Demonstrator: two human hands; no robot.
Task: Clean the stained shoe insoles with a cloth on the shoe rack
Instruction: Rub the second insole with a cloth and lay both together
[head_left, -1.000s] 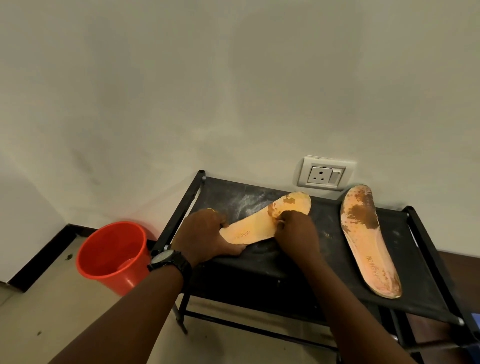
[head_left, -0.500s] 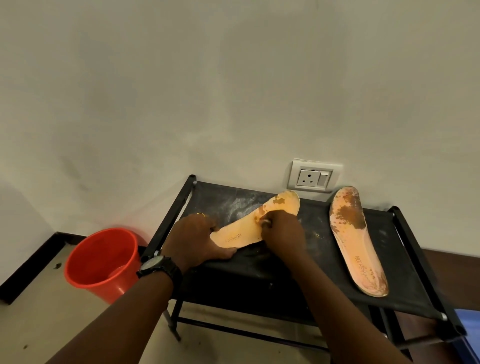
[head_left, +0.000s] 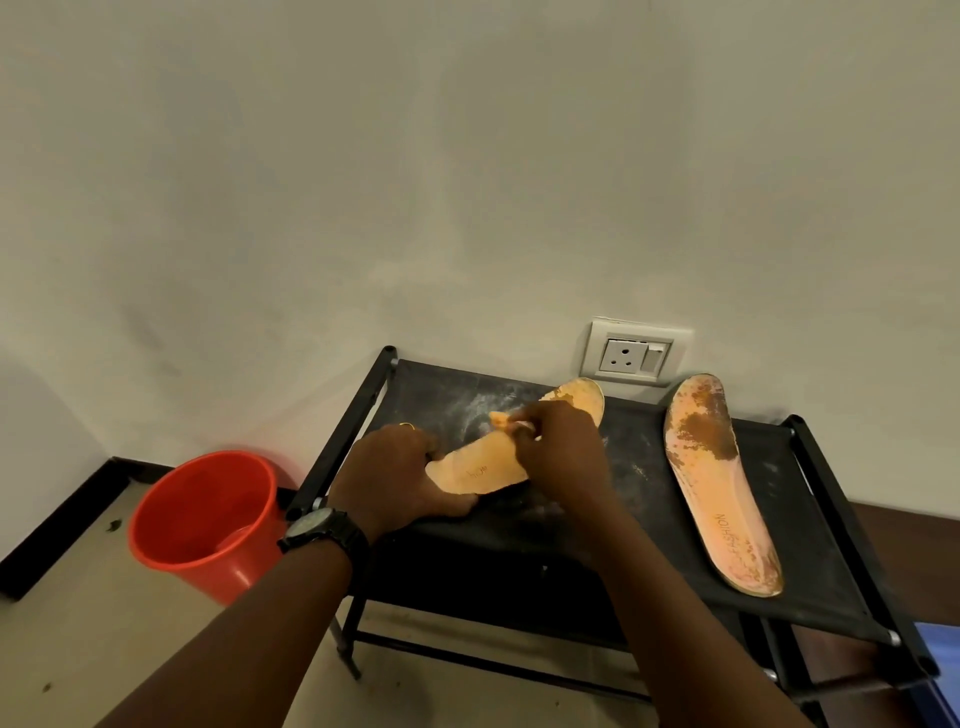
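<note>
Red bucket (head_left: 202, 519) at nine o'clock of the shoe rack (head_left: 337, 447). Left hand (head_left: 395, 478) grips the heel of one insole (head_left: 478, 470); right hand (head_left: 561, 452) pinches a small cloth (head_left: 511, 423) on its middle. Second insole (head_left: 717, 478), stained, lies at three o'clock. Best: pin the heel, rub short strokes toeward.

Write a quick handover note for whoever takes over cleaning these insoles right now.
Left hand holds the heel of the left insole on the shoe rack.
Right hand pinches a small cloth against its middle.
Done: heel half looks mostly clean.
Left: brown stain at its toe, and the whole right insole, heavily stained, lying untouched on the rack.
Red bucket on the floor beside the rack.
</note>
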